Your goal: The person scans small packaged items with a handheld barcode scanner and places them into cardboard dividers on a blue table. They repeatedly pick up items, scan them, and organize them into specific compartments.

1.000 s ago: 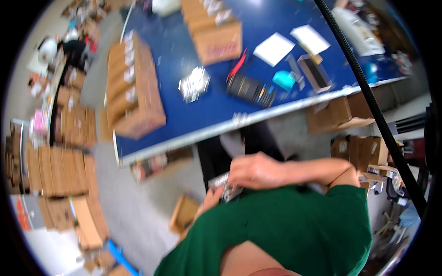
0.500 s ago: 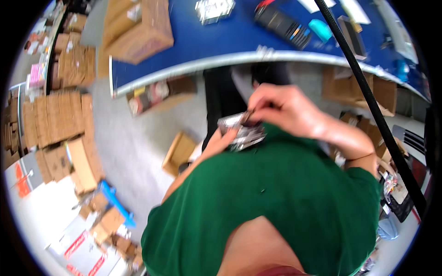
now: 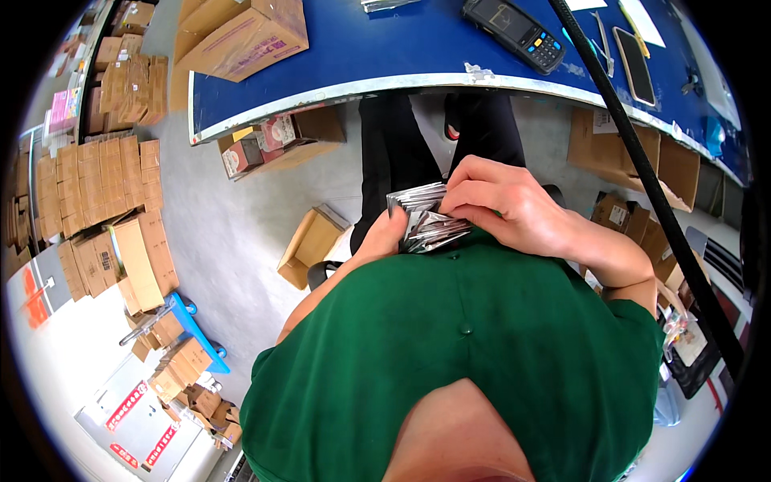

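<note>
My left hand [image 3: 384, 233] grips a stack of thin silvery foil packets [image 3: 434, 229] close against my shirt, above my lap. The thumb lies along the near side of the stack, and most of the other fingers are hidden beneath it. From the right, my right hand [image 3: 502, 201] reaches to the upper edge of the packets. Its thumb and forefinger are pinched together there, on what seems to be one packet's edge. The packets fan apart a little between the two hands.
Ahead stands a blue table [image 3: 353, 60] with a white edge. On it are an open carton [image 3: 249, 44], a handheld scanner [image 3: 514, 36] and a phone [image 3: 634, 64]. A black cable [image 3: 634, 153] slants across the right. Cartons [image 3: 96, 185] are stacked at the left by a blue trolley [image 3: 197, 333].
My right hand has come down from above the stack to the packets' edge. The packets are more fanned out. The view has shifted, so the table sits higher in the picture.
</note>
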Demonstrator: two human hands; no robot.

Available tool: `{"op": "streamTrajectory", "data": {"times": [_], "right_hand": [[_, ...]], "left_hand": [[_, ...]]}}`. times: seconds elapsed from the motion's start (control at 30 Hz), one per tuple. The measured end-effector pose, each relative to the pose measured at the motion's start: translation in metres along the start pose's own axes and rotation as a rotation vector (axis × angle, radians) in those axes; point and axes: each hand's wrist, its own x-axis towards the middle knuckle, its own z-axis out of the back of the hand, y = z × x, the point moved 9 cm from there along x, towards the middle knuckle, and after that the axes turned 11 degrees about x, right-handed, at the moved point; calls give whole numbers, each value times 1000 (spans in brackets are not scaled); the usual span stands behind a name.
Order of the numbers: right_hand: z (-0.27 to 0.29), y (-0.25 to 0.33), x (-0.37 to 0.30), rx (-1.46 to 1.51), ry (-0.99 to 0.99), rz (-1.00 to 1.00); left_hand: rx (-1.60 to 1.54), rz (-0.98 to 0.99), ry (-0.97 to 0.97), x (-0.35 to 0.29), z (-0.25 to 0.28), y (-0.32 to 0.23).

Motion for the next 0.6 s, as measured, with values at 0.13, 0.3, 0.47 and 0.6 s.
{"op": "streamTrajectory", "data": {"times": [0.13, 0.3, 0.47, 0.6], "right_hand": [[2, -1, -1, 9, -17, -8], [0, -8, 3, 94, -11, -53], [-2, -1, 8, -31, -16, 48], [-6, 0, 10, -24, 61, 34]], "left_hand": [[-107, -85, 104, 4, -2, -4], [0, -85, 20, 2, -1, -11], [28, -132, 123, 1, -1, -6], [-2, -164, 188, -2, -9, -16]]}}
